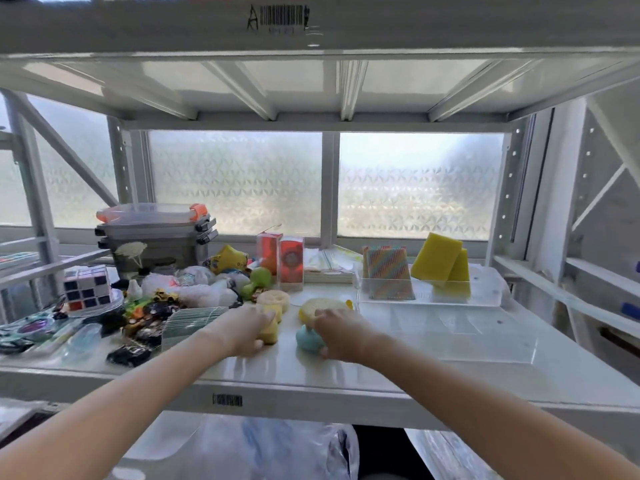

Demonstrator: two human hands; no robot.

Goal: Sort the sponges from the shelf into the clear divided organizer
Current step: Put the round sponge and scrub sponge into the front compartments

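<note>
Head view: on the shelf (346, 368), the left hand (246, 330) has its fingers clamped on a yellow sponge (269, 328), while the right hand (341, 332) grips a blue sponge (308, 338). Rainbow sponges (388, 271) and yellow blocks (441, 265) stand upright in the organizer (485, 299), far right.

Barcodes only, little legible text.

At top centre of the frame, on the front edge of the upper shelf beam (138, 26): a barcode label (281, 16) with a large letter "A" at its left; small characters beneath too blurred to read. At lower centre, on the front lip of the white shelf (346, 403): a second small barcode sticker (227, 400), digits unreadable.
</note>
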